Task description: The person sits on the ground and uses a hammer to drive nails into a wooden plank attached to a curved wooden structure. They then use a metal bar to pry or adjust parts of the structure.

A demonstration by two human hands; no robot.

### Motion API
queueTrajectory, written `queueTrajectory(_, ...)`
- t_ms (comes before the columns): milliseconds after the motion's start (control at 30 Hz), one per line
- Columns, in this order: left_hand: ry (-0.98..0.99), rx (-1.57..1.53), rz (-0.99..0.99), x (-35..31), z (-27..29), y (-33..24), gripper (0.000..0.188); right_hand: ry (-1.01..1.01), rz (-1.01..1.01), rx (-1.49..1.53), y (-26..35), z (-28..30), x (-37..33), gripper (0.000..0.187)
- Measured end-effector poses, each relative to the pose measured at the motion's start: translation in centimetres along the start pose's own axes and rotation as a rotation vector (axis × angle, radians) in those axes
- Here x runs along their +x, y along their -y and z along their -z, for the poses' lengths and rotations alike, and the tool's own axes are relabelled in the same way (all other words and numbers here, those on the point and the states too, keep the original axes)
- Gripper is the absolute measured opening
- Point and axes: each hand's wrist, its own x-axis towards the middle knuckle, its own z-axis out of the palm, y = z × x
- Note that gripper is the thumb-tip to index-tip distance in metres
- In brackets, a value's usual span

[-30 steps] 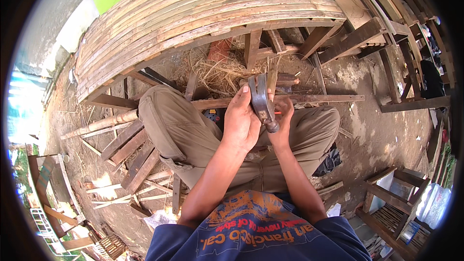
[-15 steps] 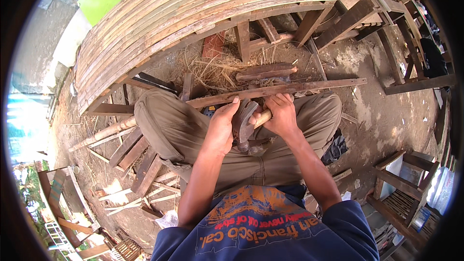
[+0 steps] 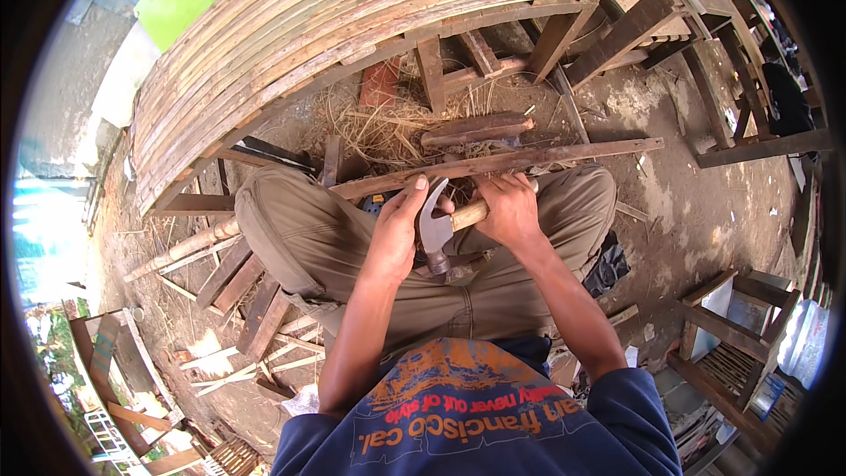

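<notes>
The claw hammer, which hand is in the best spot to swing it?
Probably the right hand: it is closed around the wooden handle of the claw hammer. The left hand is up by the metal head, so it would likely have to move first.

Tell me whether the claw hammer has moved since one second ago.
Yes: the claw hammer has shifted down the view, away from the bamboo-slatted bench.
</notes>
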Motion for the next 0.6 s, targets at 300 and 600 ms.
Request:
queueTrajectory(300,-0.02,0.518,0.067,1.3,2.3,-2.4,0.042,0.515,-0.095,0.33,3.8,5.9,-0.8,0.038)
queueTrajectory(600,-0.004,0.752,-0.052,0.8,2.0,-3.5,0.062,0.627,-0.401,0.512,8.0,9.2,-2.7,0.043)
